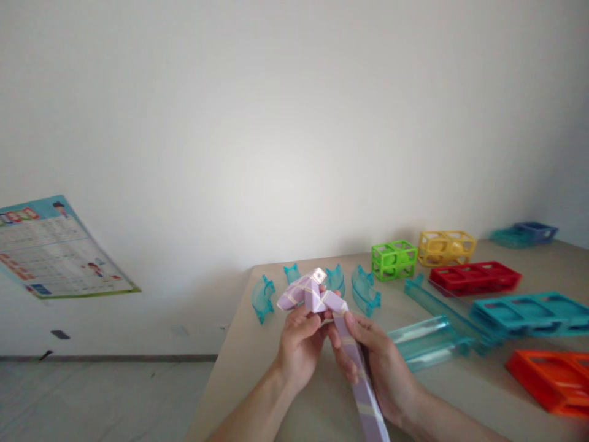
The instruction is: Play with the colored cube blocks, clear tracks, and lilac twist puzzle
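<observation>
A lavender snake puzzle point(352, 350), made of segments with pale lines between them, is held between my two hands above the table. Its upper part is bent into several angled turns, with a pale square end face on top. The long straight part runs down toward the bottom edge of the view. My left hand point(301, 344) closes around the bent part from below. Fingers of my right hand point(380, 356) wrap the straight part just under the bend. Some fingertips are hidden behind the puzzle.
Translucent teal curved track pieces point(365, 291) stand behind my hands. To the right lie teal straight tracks point(421, 341), a green frame block point(394, 260), a yellow one point(446, 248), and red point(476, 278), teal point(534, 313) and orange point(554, 380) frames. A poster point(59, 252) hangs left.
</observation>
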`<state>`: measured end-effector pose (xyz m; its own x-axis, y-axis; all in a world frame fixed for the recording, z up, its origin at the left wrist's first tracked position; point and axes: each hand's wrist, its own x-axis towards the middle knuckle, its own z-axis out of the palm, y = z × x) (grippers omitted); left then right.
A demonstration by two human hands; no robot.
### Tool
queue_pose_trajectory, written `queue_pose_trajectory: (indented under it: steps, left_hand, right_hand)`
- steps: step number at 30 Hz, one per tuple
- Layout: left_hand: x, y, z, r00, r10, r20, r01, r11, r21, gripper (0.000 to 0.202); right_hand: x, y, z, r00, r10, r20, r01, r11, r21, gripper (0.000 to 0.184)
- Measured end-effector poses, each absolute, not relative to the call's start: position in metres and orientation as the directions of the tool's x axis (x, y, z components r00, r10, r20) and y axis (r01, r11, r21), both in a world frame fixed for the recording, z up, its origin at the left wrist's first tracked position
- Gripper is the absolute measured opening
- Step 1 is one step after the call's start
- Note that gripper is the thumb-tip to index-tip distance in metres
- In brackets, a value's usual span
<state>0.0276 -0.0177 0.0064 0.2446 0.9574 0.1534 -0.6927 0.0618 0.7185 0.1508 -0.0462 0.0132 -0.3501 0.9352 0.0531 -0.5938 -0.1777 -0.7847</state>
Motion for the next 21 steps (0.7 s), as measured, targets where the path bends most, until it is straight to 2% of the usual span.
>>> queue_pose_trajectory:
  steps: [5,8,11,13,16,21]
  left_hand:
    - [0.021,-0.021,0.011,0.255,0.964,0.081,-0.744,0.142,0.653,0.027]
    - [0.015,-0.018,0.01,0.323,0.946,0.014,-0.718,0.235,0.655,0.023]
    - [0.003,-0.01,0.014,0.395,0.918,0.023,-0.672,0.272,0.689,0.017]
    - [-0.01,-0.004,0.019,0.459,0.887,0.054,-0.633,0.284,0.72,0.034]
    - [-0.029,0.003,0.024,0.557,0.83,0.019,-0.585,0.376,0.719,0.065]
    - [-0.041,0.002,0.022,0.589,0.792,0.16,-0.547,0.246,0.8,0.066]
  right_hand:
    - [0.152,-0.048,0.014,-0.47,0.879,0.081,-0.641,-0.277,-0.716,0.042]
    - [0.15,-0.05,0.011,-0.521,0.849,0.084,-0.658,-0.338,-0.673,0.04]
    - [0.15,-0.049,0.009,-0.557,0.826,0.088,-0.655,-0.373,-0.657,0.039]
    - [0.152,-0.047,0.009,-0.575,0.813,0.089,-0.645,-0.384,-0.66,0.037]
    - [0.153,-0.045,0.011,-0.574,0.816,0.069,-0.629,-0.385,-0.675,0.036]
    - [0.153,-0.045,0.015,-0.506,0.861,0.045,-0.628,-0.332,-0.704,0.033]
